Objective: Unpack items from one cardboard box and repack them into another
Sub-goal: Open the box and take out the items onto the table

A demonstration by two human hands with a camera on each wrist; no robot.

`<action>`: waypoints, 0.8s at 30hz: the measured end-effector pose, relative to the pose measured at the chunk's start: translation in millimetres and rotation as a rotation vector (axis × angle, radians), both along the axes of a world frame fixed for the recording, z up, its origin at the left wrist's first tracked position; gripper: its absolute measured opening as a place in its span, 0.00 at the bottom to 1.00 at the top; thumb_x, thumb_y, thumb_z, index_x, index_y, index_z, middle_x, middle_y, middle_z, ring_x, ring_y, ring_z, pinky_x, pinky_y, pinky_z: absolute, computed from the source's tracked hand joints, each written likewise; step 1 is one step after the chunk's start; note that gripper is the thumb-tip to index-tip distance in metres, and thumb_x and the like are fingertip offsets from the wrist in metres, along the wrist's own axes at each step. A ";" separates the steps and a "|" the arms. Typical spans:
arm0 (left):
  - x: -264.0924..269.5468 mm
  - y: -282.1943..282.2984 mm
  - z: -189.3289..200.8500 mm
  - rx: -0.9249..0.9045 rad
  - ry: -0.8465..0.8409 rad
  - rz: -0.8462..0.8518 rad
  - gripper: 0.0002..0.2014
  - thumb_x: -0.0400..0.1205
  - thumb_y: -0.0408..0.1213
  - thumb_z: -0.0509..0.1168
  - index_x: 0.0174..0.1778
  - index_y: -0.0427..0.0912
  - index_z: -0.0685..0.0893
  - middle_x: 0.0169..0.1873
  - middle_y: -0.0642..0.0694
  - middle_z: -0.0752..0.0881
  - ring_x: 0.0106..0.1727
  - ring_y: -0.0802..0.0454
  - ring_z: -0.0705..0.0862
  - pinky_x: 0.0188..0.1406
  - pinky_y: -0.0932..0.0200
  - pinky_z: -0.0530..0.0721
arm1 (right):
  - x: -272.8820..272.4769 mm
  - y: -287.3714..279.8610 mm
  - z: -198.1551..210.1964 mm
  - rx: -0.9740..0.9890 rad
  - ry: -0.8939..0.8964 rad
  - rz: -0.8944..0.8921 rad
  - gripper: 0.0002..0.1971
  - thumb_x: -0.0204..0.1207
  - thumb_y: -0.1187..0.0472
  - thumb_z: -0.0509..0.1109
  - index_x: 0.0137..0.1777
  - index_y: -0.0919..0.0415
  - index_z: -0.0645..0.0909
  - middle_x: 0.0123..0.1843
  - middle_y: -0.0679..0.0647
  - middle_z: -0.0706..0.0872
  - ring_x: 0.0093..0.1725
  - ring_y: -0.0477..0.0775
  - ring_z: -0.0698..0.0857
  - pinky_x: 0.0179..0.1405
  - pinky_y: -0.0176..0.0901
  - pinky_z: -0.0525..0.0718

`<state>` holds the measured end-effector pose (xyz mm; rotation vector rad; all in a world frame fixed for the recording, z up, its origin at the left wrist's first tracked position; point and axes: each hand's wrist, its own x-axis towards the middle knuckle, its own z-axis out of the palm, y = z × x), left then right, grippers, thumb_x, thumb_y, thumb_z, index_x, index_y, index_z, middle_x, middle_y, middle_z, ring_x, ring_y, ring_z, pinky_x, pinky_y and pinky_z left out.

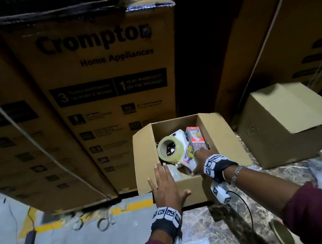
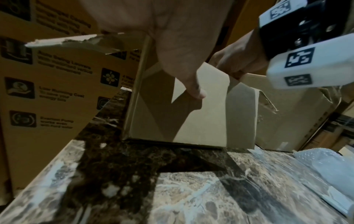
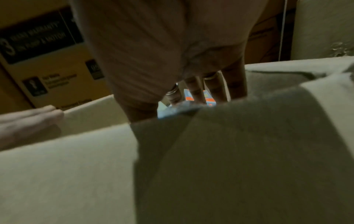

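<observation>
Left hand point(image 1: 166, 186) spread flat, fingers straight, pressed on the near rim of the open cardboard box point(image 1: 145, 162), thumb down its front wall: likely bracing it against sliding on the marble bench point(image 1: 252, 196). Right hand point(image 1: 200, 158) reaching inside just beyond that rim, fingers laid over a clear-wrapped packet point(image 1: 189, 157); whether actually gripping, not clear. Packed just left of the right fingertips, a roll of clear tape point(image 1: 168, 147); just ahead of them, a red retail pack point(image 1: 195, 136). Well right of the right hand, a second cardboard box point(image 1: 286, 121) on its side, contents hidden.
</observation>
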<state>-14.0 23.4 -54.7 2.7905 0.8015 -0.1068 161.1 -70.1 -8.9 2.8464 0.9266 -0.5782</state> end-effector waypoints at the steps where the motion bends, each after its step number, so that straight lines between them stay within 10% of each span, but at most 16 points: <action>1: 1.0 -0.1 -1.3 -0.007 0.005 0.003 0.63 0.77 0.72 0.63 0.87 0.36 0.32 0.87 0.36 0.30 0.88 0.38 0.32 0.86 0.29 0.44 | 0.8 0.3 -5.0 -0.016 -0.014 0.001 0.38 0.63 0.35 0.81 0.67 0.56 0.75 0.67 0.61 0.79 0.62 0.66 0.84 0.59 0.52 0.82; 9: 7.5 0.6 -3.8 -0.054 0.058 0.012 0.62 0.77 0.70 0.66 0.88 0.35 0.34 0.86 0.35 0.30 0.88 0.37 0.32 0.86 0.30 0.41 | 4.2 0.1 -6.1 0.063 0.113 -0.102 0.46 0.59 0.36 0.82 0.74 0.55 0.68 0.72 0.63 0.72 0.65 0.68 0.81 0.63 0.55 0.83; 24: 4.9 4.6 -7.7 0.002 0.044 -0.063 0.56 0.78 0.73 0.61 0.90 0.40 0.46 0.86 0.32 0.31 0.87 0.26 0.36 0.84 0.29 0.47 | -123.3 -121.4 66.3 0.990 -0.032 -0.231 0.44 0.54 0.42 0.78 0.74 0.43 0.69 0.73 0.46 0.65 0.68 0.51 0.76 0.63 0.48 0.81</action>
